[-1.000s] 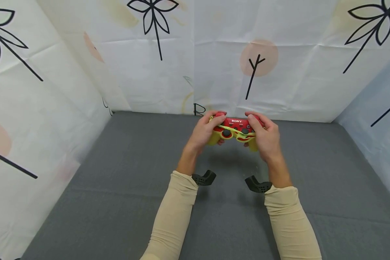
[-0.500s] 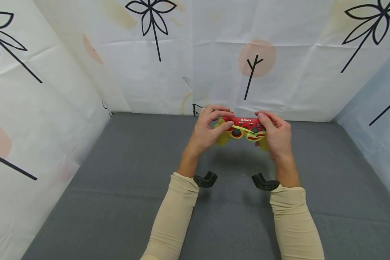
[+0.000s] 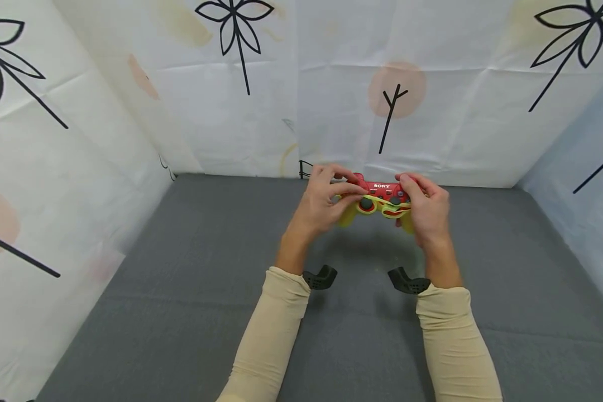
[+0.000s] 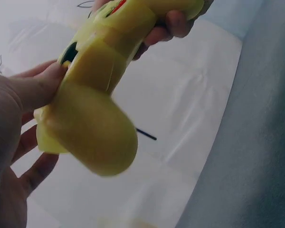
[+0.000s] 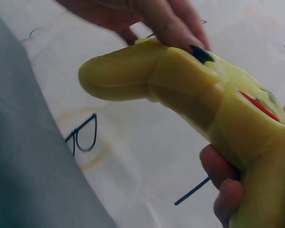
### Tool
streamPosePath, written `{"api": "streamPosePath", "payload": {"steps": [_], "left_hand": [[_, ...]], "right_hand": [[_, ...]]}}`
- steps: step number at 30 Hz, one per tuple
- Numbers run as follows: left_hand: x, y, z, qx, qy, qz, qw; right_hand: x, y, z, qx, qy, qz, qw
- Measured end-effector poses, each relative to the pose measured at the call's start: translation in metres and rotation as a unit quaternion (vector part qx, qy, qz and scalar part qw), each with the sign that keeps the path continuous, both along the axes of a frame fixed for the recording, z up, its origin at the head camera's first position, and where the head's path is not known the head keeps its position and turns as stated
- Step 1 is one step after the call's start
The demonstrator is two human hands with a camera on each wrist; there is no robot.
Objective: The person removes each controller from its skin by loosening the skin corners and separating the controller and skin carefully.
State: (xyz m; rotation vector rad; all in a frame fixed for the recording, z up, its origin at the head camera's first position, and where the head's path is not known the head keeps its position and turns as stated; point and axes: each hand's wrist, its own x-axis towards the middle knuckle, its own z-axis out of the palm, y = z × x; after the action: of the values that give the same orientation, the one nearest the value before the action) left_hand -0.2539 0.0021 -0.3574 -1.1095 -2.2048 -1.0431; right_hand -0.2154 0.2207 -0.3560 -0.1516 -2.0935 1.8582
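A red game controller (image 3: 382, 191) marked SONY is held above the grey table near the back wall. Its lower part and grips sit in a yellow silicone cover (image 4: 92, 128), whose edge crosses the red face below the lettering. My right hand (image 3: 432, 215) grips the controller's right side, thumb on top, with fingers (image 5: 228, 197) curled beneath the cover. At the left side, my left hand (image 3: 319, 204) pinches the cover's edge near the left stick, thumb and index finger close together. The left grip, inside yellow silicone, hangs free of the left palm in the left wrist view.
The grey cloth-covered table (image 3: 206, 335) spreads below both forearms. White printed sheets (image 3: 331, 111) form walls at the back and both sides; the back one stands just behind the controller. A black wrist mount (image 3: 320, 277) sits on each wrist.
Controller and right hand have shifted slightly right. My left hand has let go of the left grip and moved its thumb and fingers onto the cover's edge at the controller's face.
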Motion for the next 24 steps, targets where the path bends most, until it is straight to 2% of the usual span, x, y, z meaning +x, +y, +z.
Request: {"api": "streamPosePath", "payload": {"steps": [2,4,7,10,12,17,21,24], "left_hand": [[0.0,0.003,0.0,-0.006,0.04,0.012,0.9991],[0.0,0.005,0.0,-0.006,0.058,0.011,0.9983],[-0.001,0.005,-0.002,0.006,0.046,-0.006,0.9989],[-0.001,0.005,-0.003,0.015,0.006,-0.024,0.9996],[0.001,0.004,-0.003,0.016,-0.041,-0.026,0.9987],[0.006,0.004,0.0,-0.003,-0.164,0.001,0.9865],[0.006,0.007,0.0,-0.011,-0.197,0.001,0.9803],[0.005,0.01,0.0,-0.012,-0.187,-0.006,0.9822]], "right_hand": [[0.0,-0.003,0.0,0.039,0.014,-0.035,0.999],[0.0,-0.005,-0.002,0.089,0.027,-0.071,0.993],[-0.002,-0.007,-0.005,0.131,0.037,-0.106,0.985],[-0.003,-0.008,-0.01,0.145,0.042,-0.118,0.982],[-0.005,-0.008,-0.013,0.153,0.044,-0.121,0.98],[-0.011,-0.009,-0.017,0.171,0.05,-0.122,0.976],[-0.012,-0.009,-0.021,0.168,0.042,-0.121,0.977],[-0.012,-0.008,-0.023,0.162,0.042,-0.125,0.978]]}}
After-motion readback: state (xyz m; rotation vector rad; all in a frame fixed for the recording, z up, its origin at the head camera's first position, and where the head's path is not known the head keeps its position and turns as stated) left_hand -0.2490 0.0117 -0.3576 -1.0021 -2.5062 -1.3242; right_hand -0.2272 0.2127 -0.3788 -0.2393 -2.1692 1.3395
